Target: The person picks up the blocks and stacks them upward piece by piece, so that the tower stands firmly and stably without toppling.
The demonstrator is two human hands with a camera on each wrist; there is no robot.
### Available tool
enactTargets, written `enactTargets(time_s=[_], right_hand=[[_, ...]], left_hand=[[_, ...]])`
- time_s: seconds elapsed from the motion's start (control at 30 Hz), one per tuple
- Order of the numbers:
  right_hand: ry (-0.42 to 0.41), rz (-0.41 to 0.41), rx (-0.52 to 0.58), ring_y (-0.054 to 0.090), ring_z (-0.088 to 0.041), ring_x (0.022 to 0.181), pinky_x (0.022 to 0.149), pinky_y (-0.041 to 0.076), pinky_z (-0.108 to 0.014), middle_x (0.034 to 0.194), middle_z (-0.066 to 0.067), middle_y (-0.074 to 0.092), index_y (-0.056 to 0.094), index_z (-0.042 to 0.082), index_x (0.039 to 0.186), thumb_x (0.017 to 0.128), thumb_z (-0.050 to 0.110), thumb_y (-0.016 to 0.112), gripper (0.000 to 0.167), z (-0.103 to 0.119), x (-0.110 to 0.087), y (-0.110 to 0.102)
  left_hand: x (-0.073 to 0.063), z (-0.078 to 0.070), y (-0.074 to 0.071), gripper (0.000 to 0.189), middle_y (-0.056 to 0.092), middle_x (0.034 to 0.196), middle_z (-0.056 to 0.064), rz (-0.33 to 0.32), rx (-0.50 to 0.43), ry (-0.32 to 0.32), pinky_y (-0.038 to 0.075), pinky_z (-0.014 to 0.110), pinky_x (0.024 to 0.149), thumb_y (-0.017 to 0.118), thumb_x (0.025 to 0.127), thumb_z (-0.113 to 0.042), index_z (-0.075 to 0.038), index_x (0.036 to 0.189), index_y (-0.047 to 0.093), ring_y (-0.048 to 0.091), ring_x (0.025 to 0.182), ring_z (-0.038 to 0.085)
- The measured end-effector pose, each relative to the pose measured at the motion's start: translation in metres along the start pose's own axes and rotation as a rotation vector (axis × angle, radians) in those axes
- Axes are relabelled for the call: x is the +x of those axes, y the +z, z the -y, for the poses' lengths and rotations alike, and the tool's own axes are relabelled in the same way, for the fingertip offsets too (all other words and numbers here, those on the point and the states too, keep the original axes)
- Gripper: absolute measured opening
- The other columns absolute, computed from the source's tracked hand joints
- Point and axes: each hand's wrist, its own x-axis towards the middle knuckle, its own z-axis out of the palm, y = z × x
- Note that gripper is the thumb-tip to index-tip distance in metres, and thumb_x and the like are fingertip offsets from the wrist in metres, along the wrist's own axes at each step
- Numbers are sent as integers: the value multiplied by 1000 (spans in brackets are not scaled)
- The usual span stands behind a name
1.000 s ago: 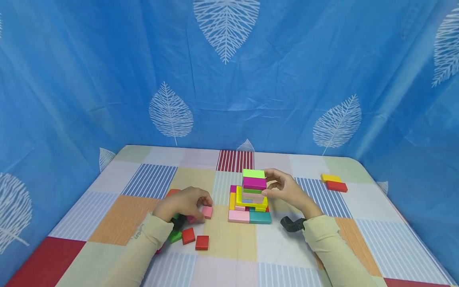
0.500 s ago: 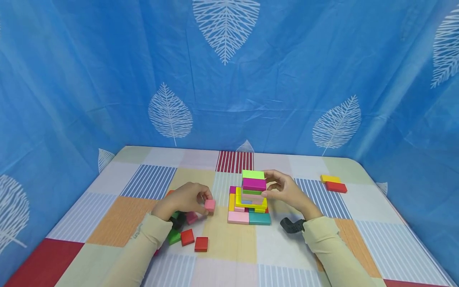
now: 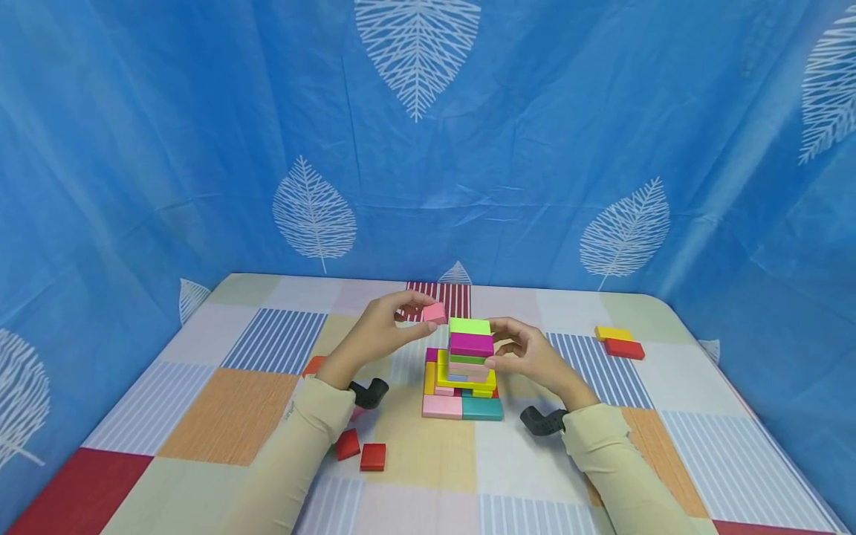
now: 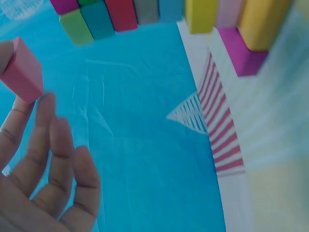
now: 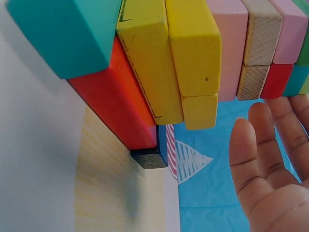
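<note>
My left hand (image 3: 377, 331) pinches a small pink block (image 3: 434, 313) between thumb and fingertips, up beside the top left of a block tower (image 3: 472, 345). In the left wrist view the pink block (image 4: 25, 72) is apart from the tower's colourful pieces, and the other fingers (image 4: 62, 145) stretch out. A lime green block (image 3: 469, 326) tops the tower, over a magenta one. On the tower's right side rests my right hand (image 3: 538, 358), thumb in front and fingers behind. The right wrist view shows its relaxed fingertips at the small red block (image 5: 276, 79) and its neighbours.
Loose red blocks (image 3: 373, 457) lie at the front left, and an orange-red block (image 3: 313, 365) is partly behind the left wrist. Further right lie a yellow block (image 3: 613, 334) and a red block (image 3: 625, 349). A blue curtain (image 3: 508, 148) hangs behind the patchwork-covered table (image 3: 428, 475).
My left hand has picked the pink block off the table, then lifted it up and to the right to the tower's top. The right hand stays at the tower.
</note>
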Motion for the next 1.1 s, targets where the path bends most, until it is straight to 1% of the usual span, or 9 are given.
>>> enactTargets(time_s=[0.1,0.23,0.4,0.53,0.67,0.77,0.9,1.0,1.1], right_hand=[[2,2,7,61,-26,116,96,56,-28,131,-24,66,58,-9,144,92,14,84,62,0,0,0],[3,3,9,62,-23,115,97,56,-29,130,-22,66,59,-9,143,93,13,84,61,0,0,0],[-1,0,4,62,-21,114,96,56,-28,127,-18,68,59,-10,143,93,10,82,58,0,-1,0],[0,0,0,62,-24,114,96,56,-28,128,-19,68,59,-10,143,93,10,83,59,0,-1,0],[14,2,-6,61,-30,115,96,55,-27,129,-21,67,59,-9,144,92,13,84,61,1,0,-1],[20,3,-8,61,-32,114,96,55,-27,129,-22,66,58,-9,144,92,15,84,63,2,0,-1],[21,4,-5,61,-31,114,97,56,-27,130,-22,66,58,-9,144,93,14,84,62,3,0,-1],[17,3,-7,61,-30,115,97,55,-27,131,-23,66,58,-9,144,93,13,84,62,2,0,-1],[15,1,-8,61,-28,115,97,55,-27,131,-23,66,58,-9,144,92,13,84,62,2,0,0]], left_hand=[[9,-4,8,42,73,126,10,31,-3,1,59,40,95,82,98,-20,-6,136,72,65,112,28],[17,-8,17,45,73,128,10,69,6,-15,59,38,94,83,97,-24,-7,137,72,65,114,29],[21,-9,23,44,74,126,8,94,24,-40,59,41,95,83,97,-26,-9,136,73,64,116,27],[23,-9,24,43,74,126,7,102,38,-51,59,42,96,83,97,-26,-9,136,73,64,116,25],[24,-8,24,43,74,122,6,105,36,-51,59,40,94,84,96,-25,-9,135,73,64,114,24],[24,-7,25,46,73,121,7,109,21,-49,59,38,93,84,96,-23,-8,138,71,64,113,25],[22,-5,23,59,71,133,11,111,-3,-47,59,43,99,84,96,-24,-6,148,63,64,120,30],[16,-3,18,67,67,144,14,106,-11,-45,57,49,105,83,97,-25,-5,155,55,62,128,34],[5,-1,9,68,63,147,17,110,-3,-46,54,55,107,81,98,-22,-4,157,53,60,131,37]])
